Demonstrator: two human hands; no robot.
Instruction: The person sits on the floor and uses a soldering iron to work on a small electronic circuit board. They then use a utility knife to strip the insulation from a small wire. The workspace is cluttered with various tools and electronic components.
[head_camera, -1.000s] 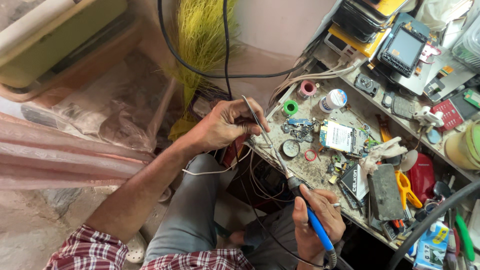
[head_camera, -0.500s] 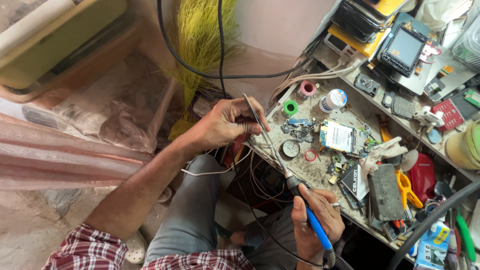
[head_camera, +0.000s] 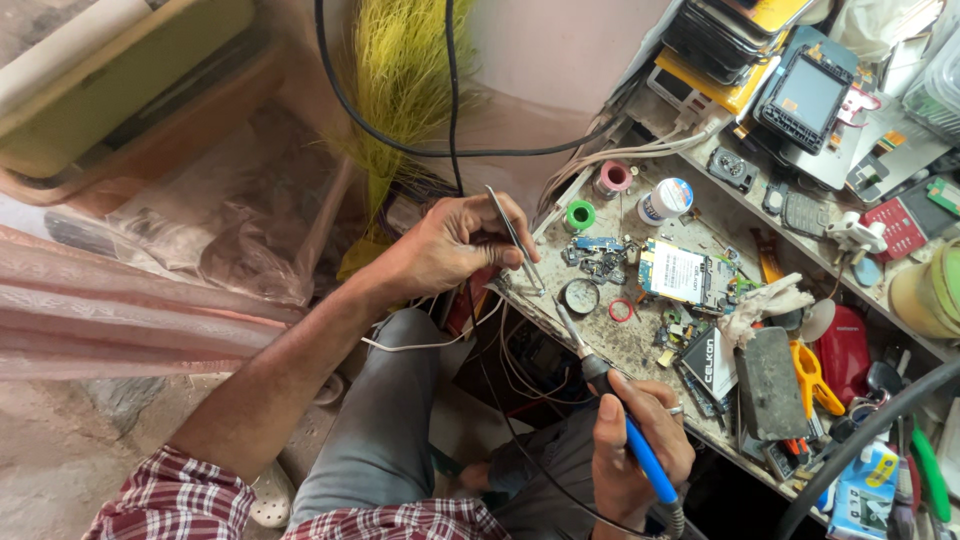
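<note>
Left hand (head_camera: 450, 245) clenched round thin metal tweezers (head_camera: 515, 240), the tips angled down to the near edge of the cluttered, grimy worktop (head_camera: 620, 345), just beside a small round metal tin (head_camera: 580, 296). What the tin holds cannot be told

Right hand (head_camera: 630, 450) grasping a blue-handled soldering iron (head_camera: 620, 405) low in the view; the black collar and bare metal tip point up toward the tweezer tips, close to the same worktop edge. Whether tip and tweezers touch cannot be told

On the worktop past the tools: a green reel (head_camera: 579, 215), a pink reel (head_camera: 613, 178) and a small white jar with a blue and red lid (head_camera: 665, 200) in a row near the wall. Loose small circuit parts (head_camera: 597, 257) lie beside a phone circuit board with a white label (head_camera: 680, 272). A crumpled dirty rag (head_camera: 765, 305) sits just right of the board, a red ring (head_camera: 621, 310) below it

Farther right, a yellow-handled cutter (head_camera: 812, 375) and a dark grey oblong block (head_camera: 770, 368). Dismantled phones (head_camera: 805, 95) stacked at the back

Black cables (head_camera: 400, 140) hang against the pink wall
</note>
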